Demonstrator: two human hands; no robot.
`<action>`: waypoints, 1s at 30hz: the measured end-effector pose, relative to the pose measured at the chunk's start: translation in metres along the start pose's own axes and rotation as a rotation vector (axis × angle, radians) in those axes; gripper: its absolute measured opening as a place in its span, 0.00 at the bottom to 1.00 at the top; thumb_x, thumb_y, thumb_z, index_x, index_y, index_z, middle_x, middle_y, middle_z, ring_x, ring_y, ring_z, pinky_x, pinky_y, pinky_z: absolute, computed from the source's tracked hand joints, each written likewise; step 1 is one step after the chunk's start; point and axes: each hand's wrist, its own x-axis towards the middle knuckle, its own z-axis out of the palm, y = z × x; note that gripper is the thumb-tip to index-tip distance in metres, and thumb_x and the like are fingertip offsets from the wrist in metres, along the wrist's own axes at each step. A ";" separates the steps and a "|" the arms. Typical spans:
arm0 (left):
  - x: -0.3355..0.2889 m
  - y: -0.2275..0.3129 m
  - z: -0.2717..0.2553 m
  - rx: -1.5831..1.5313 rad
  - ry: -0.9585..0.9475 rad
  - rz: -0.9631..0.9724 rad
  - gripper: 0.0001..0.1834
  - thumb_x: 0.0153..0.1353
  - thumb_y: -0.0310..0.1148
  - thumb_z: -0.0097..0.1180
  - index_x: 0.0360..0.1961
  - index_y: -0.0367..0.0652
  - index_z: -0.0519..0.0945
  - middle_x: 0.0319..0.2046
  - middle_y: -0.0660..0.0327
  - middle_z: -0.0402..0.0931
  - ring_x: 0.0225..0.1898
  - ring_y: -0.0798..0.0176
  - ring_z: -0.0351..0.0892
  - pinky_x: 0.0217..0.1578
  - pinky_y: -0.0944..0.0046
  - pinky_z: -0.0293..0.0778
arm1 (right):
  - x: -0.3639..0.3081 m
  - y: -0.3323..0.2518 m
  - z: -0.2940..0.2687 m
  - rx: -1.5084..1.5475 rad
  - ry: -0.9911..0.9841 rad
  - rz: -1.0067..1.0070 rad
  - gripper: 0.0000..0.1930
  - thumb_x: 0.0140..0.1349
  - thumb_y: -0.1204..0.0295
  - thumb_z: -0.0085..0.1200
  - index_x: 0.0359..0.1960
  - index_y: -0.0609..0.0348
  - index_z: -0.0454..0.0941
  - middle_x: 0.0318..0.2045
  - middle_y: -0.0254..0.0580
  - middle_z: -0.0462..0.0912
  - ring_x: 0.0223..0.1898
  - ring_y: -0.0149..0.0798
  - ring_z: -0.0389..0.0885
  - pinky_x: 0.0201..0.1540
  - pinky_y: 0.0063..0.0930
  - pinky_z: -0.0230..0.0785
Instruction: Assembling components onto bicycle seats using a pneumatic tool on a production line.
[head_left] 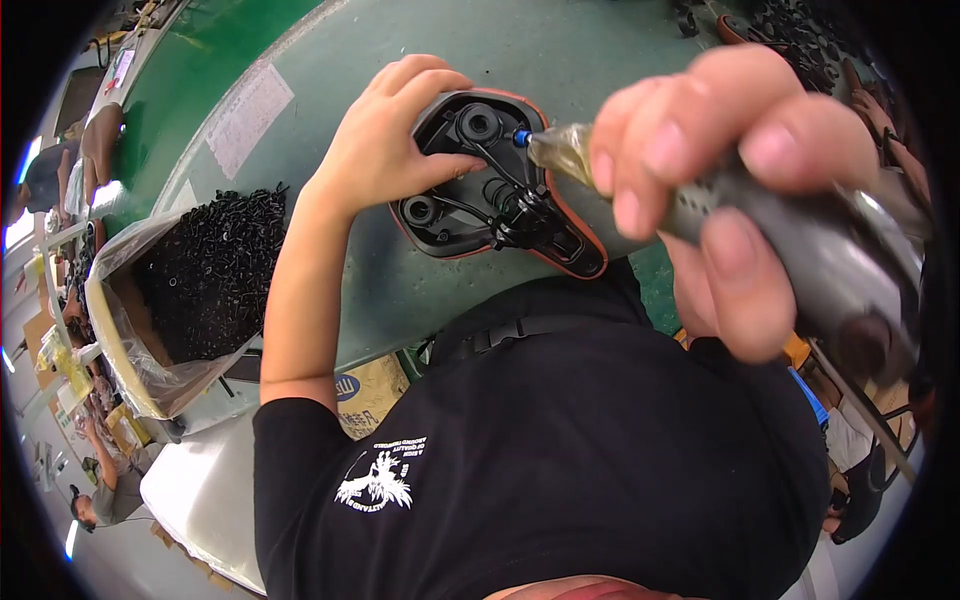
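An upturned bicycle saddle (500,185) lies on the green tabletop, its black underside showing two round cups, metal rails, a coil spring and a clamp. A reddish-brown edge runs around it, and its nose points toward my body. My left hand (385,140) grips the saddle's rear left side, thumb over the underside and fingers over the rim. In my right hand (730,160) is a grey power screwdriver (810,240), blurred and close to the camera. Its tape-wrapped front ends in a blue bit holder (522,138) over the saddle's right rear; whether it touches is hard to see.
A plastic-lined box (130,330) full of small black parts (215,275) stands to the left. A paper sheet (250,118) is stuck to the table (400,40). More black parts (790,45) lie at the far right. Other people work at both sides.
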 end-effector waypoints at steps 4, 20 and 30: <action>0.009 -0.019 0.017 -0.287 -0.115 0.001 0.26 0.44 0.30 0.78 0.46 0.40 0.83 0.58 0.55 0.82 0.59 0.48 0.82 0.59 0.54 0.79 | 0.000 0.021 -0.012 -0.071 0.015 0.053 0.22 0.70 0.75 0.50 0.65 0.53 0.66 0.50 0.53 0.75 0.35 0.37 0.79 0.46 0.44 0.74; -0.009 -0.034 0.046 -0.529 0.108 -0.085 0.21 0.41 0.32 0.77 0.34 0.37 0.80 0.52 0.55 0.87 0.52 0.51 0.86 0.54 0.56 0.80 | 0.013 0.096 0.005 -0.071 -0.081 0.171 0.15 0.66 0.81 0.51 0.53 0.57 0.69 0.42 0.55 0.78 0.31 0.40 0.79 0.45 0.48 0.78; -0.009 -0.038 0.059 -0.567 0.159 -0.038 0.21 0.42 0.34 0.76 0.33 0.38 0.78 0.48 0.56 0.87 0.49 0.50 0.85 0.51 0.55 0.80 | 0.019 0.111 0.012 -0.192 -0.112 0.208 0.13 0.65 0.84 0.50 0.49 0.61 0.69 0.42 0.59 0.81 0.32 0.40 0.81 0.45 0.43 0.80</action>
